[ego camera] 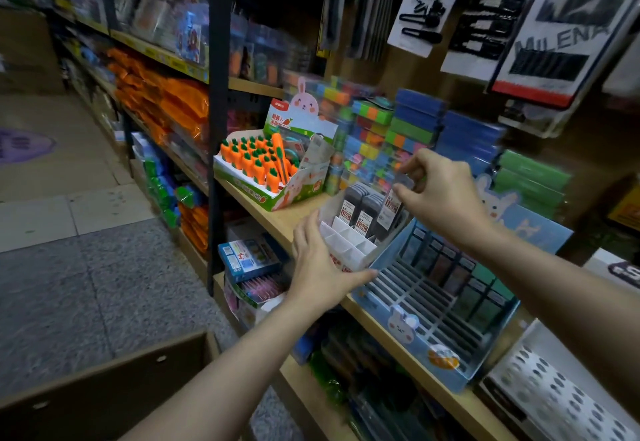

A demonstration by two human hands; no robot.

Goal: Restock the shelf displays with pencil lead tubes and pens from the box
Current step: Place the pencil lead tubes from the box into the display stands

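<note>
Pinching a lead tube [393, 203] by its clear cap with my right hand [440, 195], thumb and fingers curled tight on it, right over the back row of the white display box [349, 250] on the wooden shelf [273, 215]; two more tubes [360, 214] already stand in the slots beside it; my left hand [322, 267] lies flat and relaxed against the front corner of that box, gripping nothing; just right of it sits a blue bunny display [426, 343] of pens; the cardboard box [114, 388] is down at my left.
</note>
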